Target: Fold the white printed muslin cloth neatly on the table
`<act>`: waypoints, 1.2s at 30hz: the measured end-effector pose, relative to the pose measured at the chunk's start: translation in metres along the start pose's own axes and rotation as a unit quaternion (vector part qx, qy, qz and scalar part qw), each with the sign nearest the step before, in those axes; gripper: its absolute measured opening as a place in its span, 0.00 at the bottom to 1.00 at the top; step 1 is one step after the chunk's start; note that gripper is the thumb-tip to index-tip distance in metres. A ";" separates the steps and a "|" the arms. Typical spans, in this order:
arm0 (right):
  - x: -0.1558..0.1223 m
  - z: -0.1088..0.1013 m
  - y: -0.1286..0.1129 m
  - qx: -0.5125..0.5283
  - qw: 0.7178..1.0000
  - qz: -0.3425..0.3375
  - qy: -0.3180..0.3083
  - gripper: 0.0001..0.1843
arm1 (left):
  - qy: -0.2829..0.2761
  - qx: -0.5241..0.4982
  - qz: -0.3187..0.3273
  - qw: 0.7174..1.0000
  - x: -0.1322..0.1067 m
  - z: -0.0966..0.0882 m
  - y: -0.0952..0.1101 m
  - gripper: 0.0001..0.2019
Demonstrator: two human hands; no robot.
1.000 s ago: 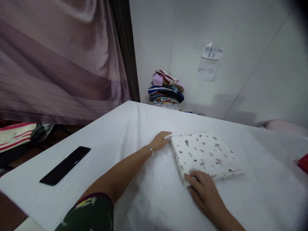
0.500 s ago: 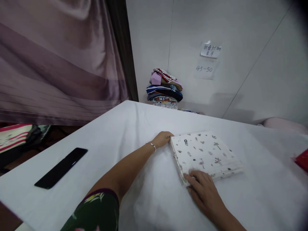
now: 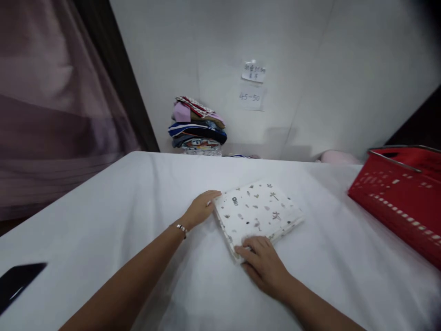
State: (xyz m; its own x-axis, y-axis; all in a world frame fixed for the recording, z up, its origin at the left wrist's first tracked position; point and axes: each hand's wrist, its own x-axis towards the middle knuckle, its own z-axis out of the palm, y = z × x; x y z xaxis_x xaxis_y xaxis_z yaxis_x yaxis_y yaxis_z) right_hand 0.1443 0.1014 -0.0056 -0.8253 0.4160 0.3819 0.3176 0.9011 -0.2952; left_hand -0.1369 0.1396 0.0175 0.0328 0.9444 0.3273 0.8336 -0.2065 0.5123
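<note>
A folded white cloth (image 3: 257, 211) printed with small palm trees and animals lies on the white-covered table, in the middle of the head view. At its far left corner, my left hand (image 3: 200, 209) is closed, with the fingertips gripping the edge. A silver bracelet circles that wrist. My right hand (image 3: 264, 265) holds the near corner, its fingers bent over the top layer and one digit along the side. Exactly how many layers lie between the fingers is hidden.
A red plastic basket (image 3: 396, 197) with a metal handle stands at the right. Folded fabrics are stacked in a pile (image 3: 198, 126) by the wall, below paper signs (image 3: 253, 85). A black flat object (image 3: 19, 282) lies at the lower left; a curtain (image 3: 51, 115) hangs beyond.
The view has turned to the right, bringing the red basket well into sight. Both hands stay at the same corners of the folded cloth.
</note>
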 end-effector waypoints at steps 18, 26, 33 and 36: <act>-0.001 0.000 0.001 -0.038 0.999 -0.008 0.018 0.21 | -0.087 0.068 0.115 0.987 -0.043 0.046 0.079 0.20; 0.002 -0.015 0.023 0.041 0.992 0.015 0.115 0.17 | -0.069 0.073 0.129 0.987 -0.063 0.061 0.083 0.19; 0.003 -0.039 0.090 -0.106 0.967 0.230 0.010 0.22 | -0.066 0.073 0.114 0.989 -0.064 0.058 0.088 0.19; -0.006 -0.040 0.108 -0.128 0.952 0.277 -0.036 0.24 | -0.058 0.075 0.113 0.989 -0.066 0.059 0.092 0.20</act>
State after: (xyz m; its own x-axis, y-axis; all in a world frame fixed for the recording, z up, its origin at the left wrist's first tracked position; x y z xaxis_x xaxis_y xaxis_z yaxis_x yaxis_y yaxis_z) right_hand 0.2023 0.2010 -0.0047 -0.5255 0.8346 0.1654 0.8090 0.5503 -0.2067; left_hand -0.0303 0.0732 -0.0038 0.2822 0.9035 0.3226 0.8705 -0.3824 0.3097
